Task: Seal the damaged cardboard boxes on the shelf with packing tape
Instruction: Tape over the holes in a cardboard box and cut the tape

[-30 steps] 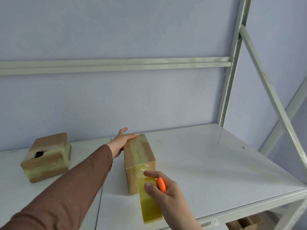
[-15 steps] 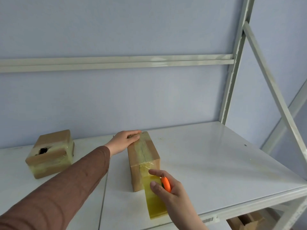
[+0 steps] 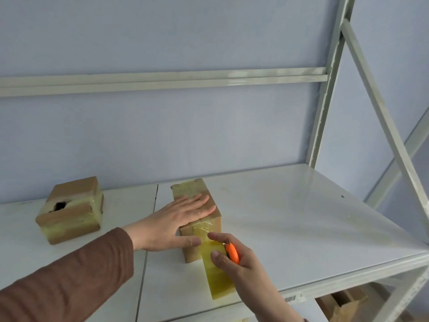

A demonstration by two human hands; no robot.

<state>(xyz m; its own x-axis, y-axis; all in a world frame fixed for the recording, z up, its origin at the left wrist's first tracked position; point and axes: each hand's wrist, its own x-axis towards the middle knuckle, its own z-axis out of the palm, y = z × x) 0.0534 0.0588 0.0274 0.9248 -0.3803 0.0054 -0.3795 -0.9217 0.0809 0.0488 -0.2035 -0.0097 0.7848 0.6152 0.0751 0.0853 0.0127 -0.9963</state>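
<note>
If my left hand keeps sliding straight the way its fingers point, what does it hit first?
Likely nothing soon. The left hand lies flat on the box, fingers pointing right and slightly back. Past the box edge the line crosses bare shelf; depth is hard to judge.

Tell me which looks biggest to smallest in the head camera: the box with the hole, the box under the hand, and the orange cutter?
1. and 2. Box with the hole and box under the left hand: look about alike, and the hand hides part, so no ranking.
3. Orange cutter, clearly smallest.

pale blue wall (image 3: 162, 135) behind a white metal shelf (image 3: 290, 217).
</note>
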